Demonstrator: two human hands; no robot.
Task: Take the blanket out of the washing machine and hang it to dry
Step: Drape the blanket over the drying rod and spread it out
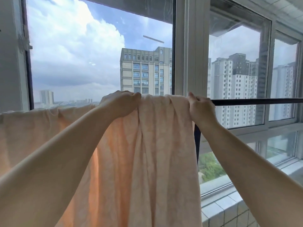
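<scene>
Blanket (147,153): pale peach, textured fabric, draped over dark horizontal rod (255,101) in front of the window. Spread along the rod to the left, bunched in vertical folds at center, hanging down out of frame.

A dark horizontal rod (255,101) is running in front of the window, carrying the peach blanket (157,161), which is hanging over it in long folds. 2 hands, the left hand (120,102) and right hand (200,107), are gripping the blanket's top edge at the rod.
</scene>
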